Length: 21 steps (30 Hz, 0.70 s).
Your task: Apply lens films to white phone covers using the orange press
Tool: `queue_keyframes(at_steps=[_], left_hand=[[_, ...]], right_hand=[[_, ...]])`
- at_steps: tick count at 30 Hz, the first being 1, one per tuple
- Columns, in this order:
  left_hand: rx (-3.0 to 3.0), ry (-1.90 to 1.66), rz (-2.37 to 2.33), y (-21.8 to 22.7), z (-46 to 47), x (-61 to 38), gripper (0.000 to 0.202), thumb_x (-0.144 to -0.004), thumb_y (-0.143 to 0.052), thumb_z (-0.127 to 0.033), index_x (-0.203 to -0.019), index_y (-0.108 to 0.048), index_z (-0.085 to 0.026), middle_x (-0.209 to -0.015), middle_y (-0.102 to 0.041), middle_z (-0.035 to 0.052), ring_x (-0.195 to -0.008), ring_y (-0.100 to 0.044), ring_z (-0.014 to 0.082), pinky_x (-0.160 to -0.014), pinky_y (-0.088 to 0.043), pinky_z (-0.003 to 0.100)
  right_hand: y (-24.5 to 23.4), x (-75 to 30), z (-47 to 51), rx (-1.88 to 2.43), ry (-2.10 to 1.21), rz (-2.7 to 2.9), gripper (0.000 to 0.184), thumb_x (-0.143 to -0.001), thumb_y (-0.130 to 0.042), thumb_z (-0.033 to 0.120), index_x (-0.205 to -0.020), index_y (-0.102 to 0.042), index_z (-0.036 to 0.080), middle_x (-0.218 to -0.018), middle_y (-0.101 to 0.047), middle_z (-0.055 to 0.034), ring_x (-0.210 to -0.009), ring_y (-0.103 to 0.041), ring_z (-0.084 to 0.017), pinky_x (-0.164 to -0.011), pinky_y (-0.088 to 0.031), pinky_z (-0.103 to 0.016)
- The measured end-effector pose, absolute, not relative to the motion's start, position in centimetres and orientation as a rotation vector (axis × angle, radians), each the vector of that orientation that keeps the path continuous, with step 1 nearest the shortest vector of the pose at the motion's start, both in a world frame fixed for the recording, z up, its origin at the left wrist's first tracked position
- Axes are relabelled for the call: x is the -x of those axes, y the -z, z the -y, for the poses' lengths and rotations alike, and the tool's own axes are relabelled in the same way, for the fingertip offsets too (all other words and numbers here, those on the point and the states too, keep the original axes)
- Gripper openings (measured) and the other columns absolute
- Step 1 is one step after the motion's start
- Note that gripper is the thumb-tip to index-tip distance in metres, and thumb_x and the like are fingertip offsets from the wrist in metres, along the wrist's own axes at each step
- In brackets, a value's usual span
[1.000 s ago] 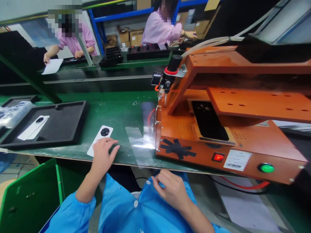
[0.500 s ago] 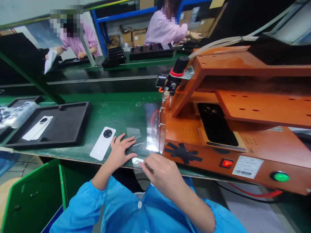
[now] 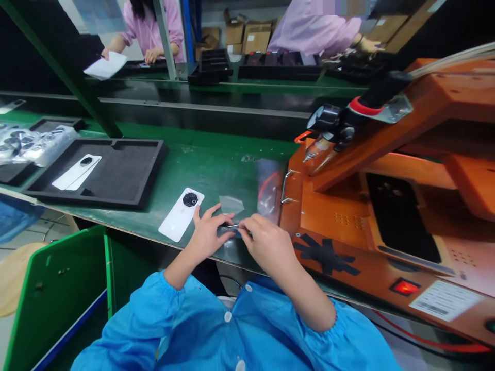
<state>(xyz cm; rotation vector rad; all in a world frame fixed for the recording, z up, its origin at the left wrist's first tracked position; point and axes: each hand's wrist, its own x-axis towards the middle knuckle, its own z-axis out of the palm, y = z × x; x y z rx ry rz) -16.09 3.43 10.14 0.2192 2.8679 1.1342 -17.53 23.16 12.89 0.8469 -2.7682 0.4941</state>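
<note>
Left hand point(image 3: 209, 234) – moved off the cover point(image 3: 181, 214), now flat, open on the film point(image 3: 231, 205) | right hand point(image 3: 263, 242) – came up, pinching film edge | peel likely starting.

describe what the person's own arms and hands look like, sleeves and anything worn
Both arms wear bright blue smock sleeves pushed up the forearm, with gathered elastic cuffs. The smock closes down the front with white round buttons. The left hand and right hand are bare: no gloves, rings, watch or finger cots show.
</note>
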Motion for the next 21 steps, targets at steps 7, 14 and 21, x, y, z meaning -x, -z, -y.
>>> queue_keyframes(at_steps=[7, 14, 21], left_hand=[[-0.223, -1.174, -2.898, -9.5, -3.7, 16.1, 0.017, -0.089, -0.082, -0.020, -0.098, -0.070, -0.028, -0.133, -0.076, -0.0016, -0.153, -0.045, 0.0289, -0.129, 0.003, 0.072], [-0.194, -1.217, -2.893, -9.4, -3.7, 16.1, 0.016, -0.090, -0.079, -0.015, -0.093, -0.069, -0.027, -0.127, -0.079, -0.0031, -0.153, -0.046, 0.0268, -0.130, 0.001, 0.070], [-0.186, -1.269, -2.855, -9.7, -3.6, 16.0, 0.012, -0.092, -0.077, -0.023, -0.100, -0.075, -0.031, -0.117, -0.081, -0.0026, -0.147, -0.052, 0.0271, -0.131, 0.003, 0.069]], right_hand=[[-14.3, 18.2, -22.2, -0.974, -0.235, 2.971, 0.009, -0.103, -0.068, 0.021, -0.109, -0.076, 0.020, -0.097, -0.069, -0.0038, -0.087, -0.067, -0.020, -0.057, -0.031, -0.031], [-14.8, 18.6, -21.9, -1.048, -0.162, 3.039, 0.014, -0.106, -0.062, 0.019, -0.112, -0.075, 0.019, -0.102, -0.068, -0.0052, -0.091, -0.068, -0.020, -0.060, -0.035, -0.031], [-14.3, 18.6, -22.1, -0.984, -0.279, 3.023, 0.013, -0.106, -0.061, 0.018, -0.106, -0.073, 0.018, -0.100, -0.069, -0.0052, -0.087, -0.068, -0.019, -0.062, -0.038, -0.030]])
